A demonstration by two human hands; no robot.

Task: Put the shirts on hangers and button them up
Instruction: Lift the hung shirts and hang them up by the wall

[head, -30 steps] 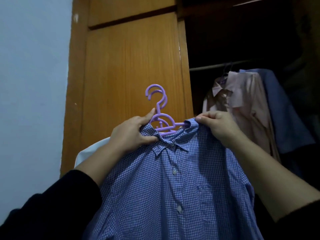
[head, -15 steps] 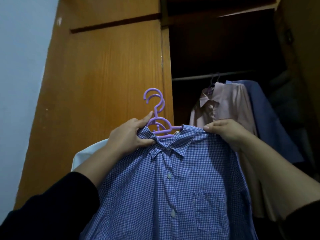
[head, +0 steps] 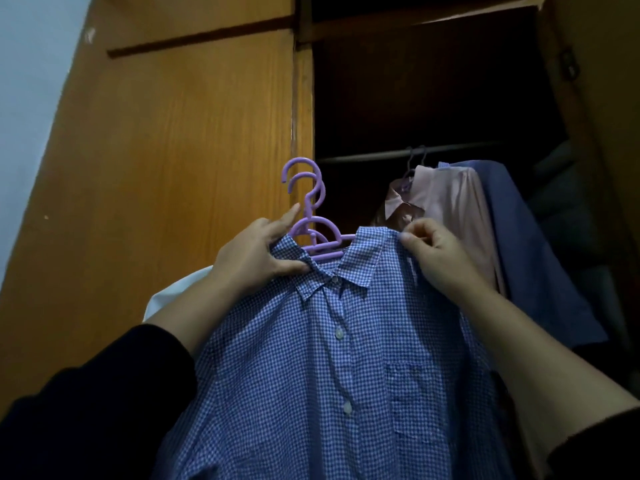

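Landmark: I take the purple hangers (head: 313,216) as my reference; two hooks show, one nested inside the other, so I read two hangers stacked together.
Checked shirt: the blue checked shirt (head: 329,358) hangs just below the hooks, collar wrapped round the hanger neck, front placket facing me with buttons visible down it; they look fastened, though I cannot be sure of the top one.
Left hand: my left hand (head: 256,254) sits touching the hangers on their left, thumb and curled fingers pinching the collar, index finger stretched up along the hanger stem.
Right hand: my right hand (head: 433,258) is to the right of the hangers, fingertips pinching the shirt at its shoulder seam.
Behind: right of the hangers, a pink shirt (head: 446,216) and a dark blue garment (head: 533,254) hang from the wardrobe rail (head: 381,155); the wooden door (head: 180,161) stands to the left.
Risk: I judge the doubled hooks may snag or split on the rail, dropping one hanger.
Risk: tugging the shoulder could slide the shirt off the far arm.
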